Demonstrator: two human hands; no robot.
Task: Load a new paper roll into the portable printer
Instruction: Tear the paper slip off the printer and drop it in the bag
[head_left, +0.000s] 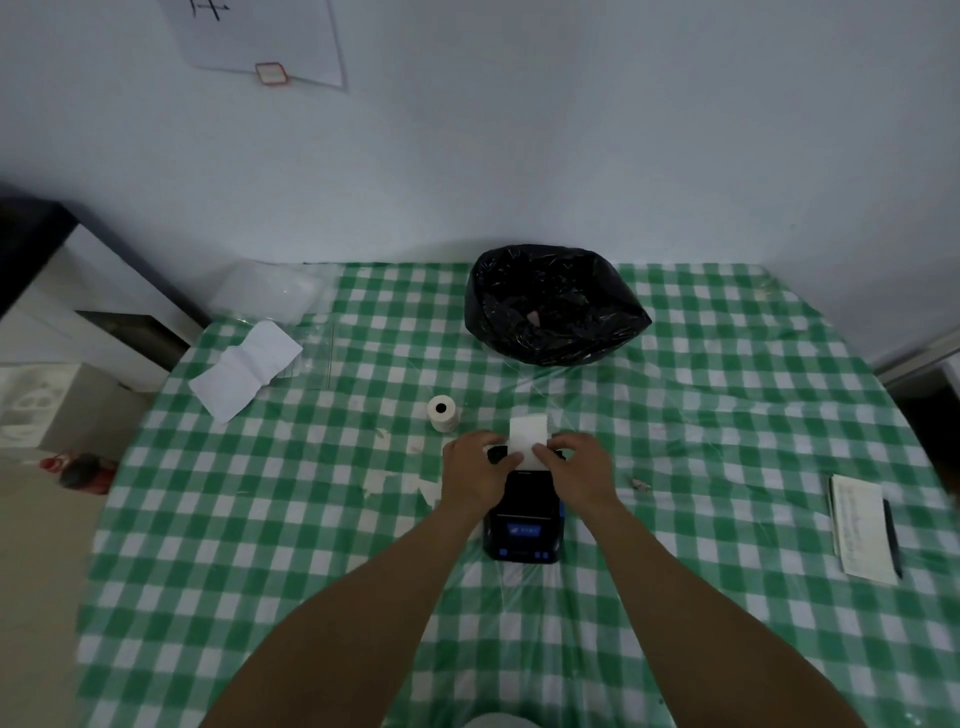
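Observation:
A black portable printer (522, 525) with a small lit blue screen stands on the checked table (291, 545) in front of me. A white paper strip (528, 435) sticks up from its far end. My left hand (475, 467) and my right hand (579, 465) both rest on the printer's far end, thumbs pinching the strip's lower part. The printer's paper bay is hidden under my hands. A separate white paper roll (443, 412) with a dark core stands on end just behind and left of my hands.
A black plastic bag (550, 306) sits at the back centre. Folded white paper (244, 369) and clear plastic packaging (270, 293) lie at the back left. A notepad (857, 527) with a pen (892, 535) lies at the right. Small paper scraps (382, 480) lie left of the printer.

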